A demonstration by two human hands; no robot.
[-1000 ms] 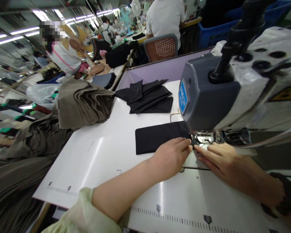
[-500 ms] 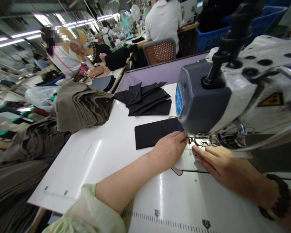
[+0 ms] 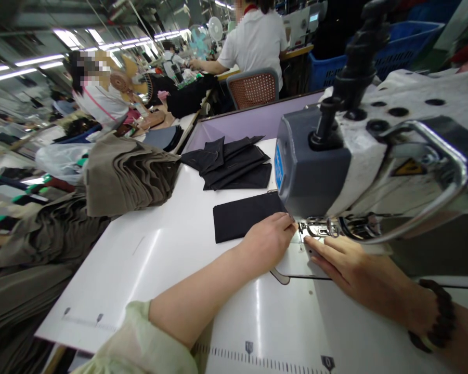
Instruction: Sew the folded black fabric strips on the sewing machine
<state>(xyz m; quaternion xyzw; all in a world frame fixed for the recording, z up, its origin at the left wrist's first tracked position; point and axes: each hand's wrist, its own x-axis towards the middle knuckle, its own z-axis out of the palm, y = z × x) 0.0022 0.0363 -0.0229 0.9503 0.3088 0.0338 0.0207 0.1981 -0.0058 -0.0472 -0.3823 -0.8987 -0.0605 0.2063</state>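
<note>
A flat black fabric piece (image 3: 242,221) lies on the white table (image 3: 171,259), running under the head of the grey sewing machine (image 3: 315,166). My left hand (image 3: 269,241) rests on its near right corner, fingers curled and pinched on the cloth beside the presser foot (image 3: 315,228). My right hand (image 3: 343,265) lies flat on the machine bed just right of the needle, fingers stretched toward the foot, a dark bead bracelet on its wrist.
A loose pile of black fabric pieces (image 3: 230,163) sits at the table's far side. A stack of taupe folded cloth (image 3: 125,176) overhangs the left edge. A ruler scale (image 3: 257,350) runs along the near edge. Other people sit at stations behind.
The black piece and both hands have shifted slightly left and up in view as my head moved; the hands stay at the presser foot, the right fingers now flatter.
</note>
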